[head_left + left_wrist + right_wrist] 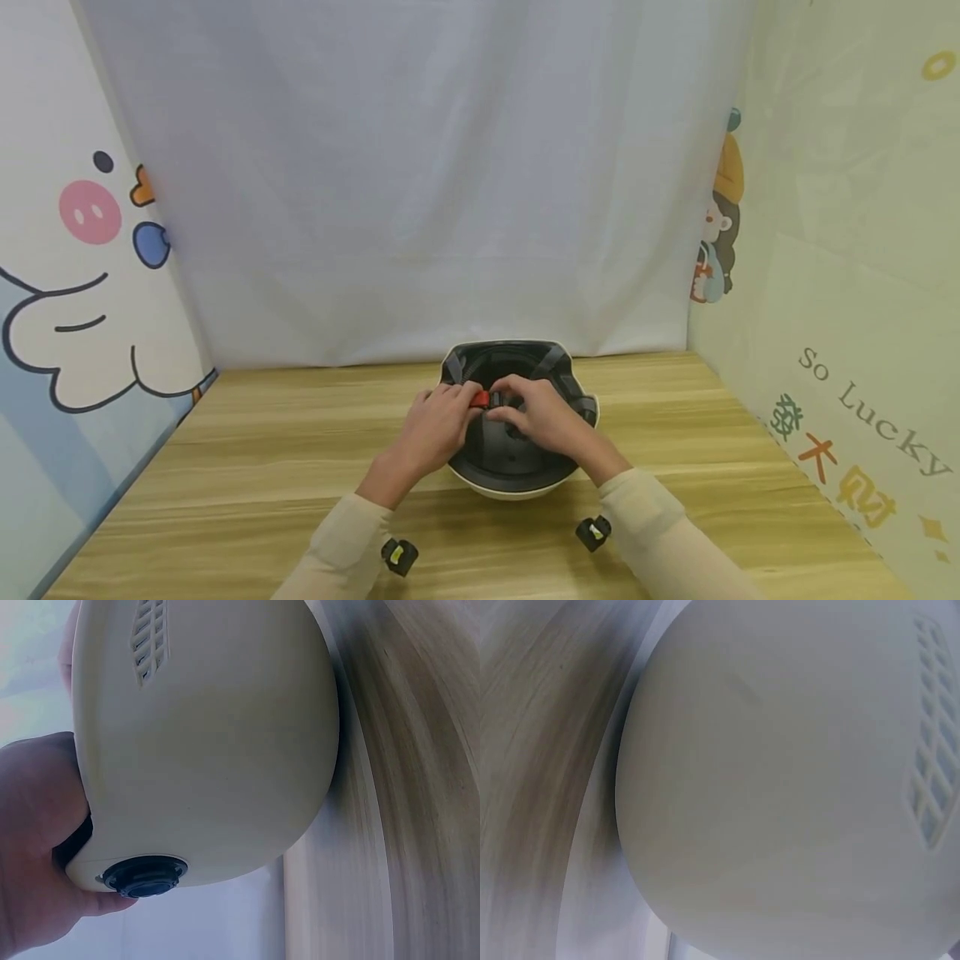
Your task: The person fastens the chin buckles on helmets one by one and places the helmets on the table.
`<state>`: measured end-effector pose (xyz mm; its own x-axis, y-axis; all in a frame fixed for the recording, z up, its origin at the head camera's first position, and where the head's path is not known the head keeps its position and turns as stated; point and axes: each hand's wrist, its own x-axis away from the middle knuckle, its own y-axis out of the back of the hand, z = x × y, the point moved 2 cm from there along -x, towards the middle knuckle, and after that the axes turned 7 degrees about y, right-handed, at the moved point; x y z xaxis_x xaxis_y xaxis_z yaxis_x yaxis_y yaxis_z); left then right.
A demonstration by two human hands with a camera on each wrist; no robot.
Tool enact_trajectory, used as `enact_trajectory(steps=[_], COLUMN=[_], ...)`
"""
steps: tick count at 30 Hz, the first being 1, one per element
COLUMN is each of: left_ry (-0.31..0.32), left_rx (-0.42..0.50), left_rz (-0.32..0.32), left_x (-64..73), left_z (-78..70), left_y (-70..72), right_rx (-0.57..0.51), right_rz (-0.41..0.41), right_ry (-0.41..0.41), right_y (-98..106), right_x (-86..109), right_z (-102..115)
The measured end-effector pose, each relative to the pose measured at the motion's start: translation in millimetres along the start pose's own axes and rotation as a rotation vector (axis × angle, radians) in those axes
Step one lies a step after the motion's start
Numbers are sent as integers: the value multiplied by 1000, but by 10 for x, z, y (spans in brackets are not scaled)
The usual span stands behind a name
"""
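A cream helmet (512, 493) lies upside down on the table, its black lining facing up. Above its opening, the fingers of my left hand (431, 433) pinch the red part of a strap buckle (478, 400). The thumb and fingers of my right hand (553, 417) hold the black part (496, 400) right beside it. In the left wrist view the cream shell (217, 757) shows a vent grille and a black round knob (145, 875), with my left hand (34, 832) at its rim. The shell (780, 772) hides my right hand in the right wrist view.
The wood-grain table (285, 450) runs back to a white curtain (420, 208). Printed panels stand on the left (90, 317) and right (832, 275). Small black devices (400, 556) sit by both wrists.
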<state>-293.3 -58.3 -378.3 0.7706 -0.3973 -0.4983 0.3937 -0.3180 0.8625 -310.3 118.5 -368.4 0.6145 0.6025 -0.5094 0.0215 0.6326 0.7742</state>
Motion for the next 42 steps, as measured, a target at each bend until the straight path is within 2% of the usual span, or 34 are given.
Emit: enact_trajectory(steps=[6, 11, 14, 17, 23, 28, 36, 38, 42], left_ry=[-6, 3, 7, 10, 35, 31, 25, 27, 24], left_rx=[-2, 1, -3, -4, 14, 22, 38, 40, 67], left_rz=[-5, 16, 21, 21, 43, 28, -9, -14, -26], left_x=[-14, -10, -10, -9, -3, 12, 23, 15, 15], left_z=[10, 17, 21, 20, 16, 21, 26, 25, 26], left_y=[8, -4, -9, -7, -12, -17, -30, -29, -21], right_rx=[-23, 3, 87, 220, 447, 550, 510, 473, 381], right_rz=[-2, 22, 25, 30, 89, 41, -106, -116, -86], right_ry=[5, -33, -60, -63, -69, -22, 72, 73, 28], right_y=[61, 108, 142, 177, 247, 325, 380, 390, 401], right_x=[13, 38, 43, 41, 75, 155, 265, 276, 300], right_z=[1, -4, -17, -25, -27, -100, -265, -284, -313])
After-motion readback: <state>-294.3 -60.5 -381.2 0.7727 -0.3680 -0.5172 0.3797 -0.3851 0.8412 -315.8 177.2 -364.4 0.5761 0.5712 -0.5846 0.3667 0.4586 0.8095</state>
